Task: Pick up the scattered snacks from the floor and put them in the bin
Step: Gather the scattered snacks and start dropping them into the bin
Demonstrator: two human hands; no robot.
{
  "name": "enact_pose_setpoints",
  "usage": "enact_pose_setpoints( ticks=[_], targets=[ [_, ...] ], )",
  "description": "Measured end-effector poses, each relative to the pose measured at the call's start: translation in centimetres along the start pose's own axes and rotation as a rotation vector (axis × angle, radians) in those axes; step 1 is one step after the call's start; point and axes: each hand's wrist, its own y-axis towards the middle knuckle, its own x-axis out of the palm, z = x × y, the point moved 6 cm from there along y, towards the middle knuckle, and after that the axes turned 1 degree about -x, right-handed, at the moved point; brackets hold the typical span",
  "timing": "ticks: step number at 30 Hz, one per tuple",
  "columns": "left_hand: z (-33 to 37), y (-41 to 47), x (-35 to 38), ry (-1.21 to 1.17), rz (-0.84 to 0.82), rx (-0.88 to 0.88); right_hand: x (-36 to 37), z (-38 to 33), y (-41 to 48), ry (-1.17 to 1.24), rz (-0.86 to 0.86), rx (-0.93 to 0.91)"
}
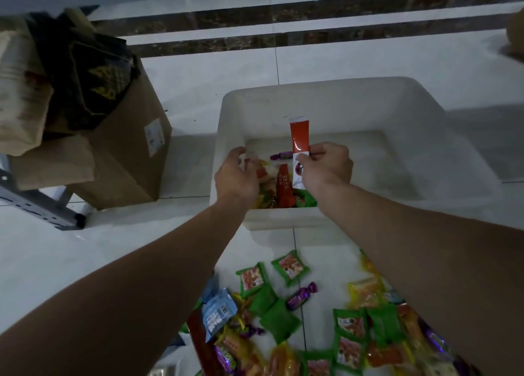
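Note:
A white plastic bin (326, 92) stands on the tiled floor ahead of me. Both my hands reach over its near rim. My right hand (326, 166) pinches a long orange and white snack sachet (299, 137) upright above the bin. My left hand (235, 174) hovers over the bin's left side with fingers loosely spread and nothing in it. Inside the bin lie a red packet (284, 187), a purple wrapped candy (280, 156) and other snacks. Several green, yellow, orange and purple snack packs (286, 316) lie scattered on the floor near me.
A brown cardboard box (127, 154) with a black patterned bag (85, 72) on top stands left of the bin. A grey metal bar (37, 205) lies at the far left. Dark marble strips cross the floor beyond the bin.

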Motion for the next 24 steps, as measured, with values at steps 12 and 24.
enact_pose_setpoints(
  ticks=[12, 24],
  targets=[
    [2.0, -2.0, -7.4, 0.203, 0.021, 0.198, 1.1, -2.6, -3.9, -0.212, -0.122, -0.160],
    [-3.4, -5.4, -25.3, 0.367, 0.265, 0.206, 11.4, -9.8, -16.7, -0.463, -0.528, -0.577]
  ],
)
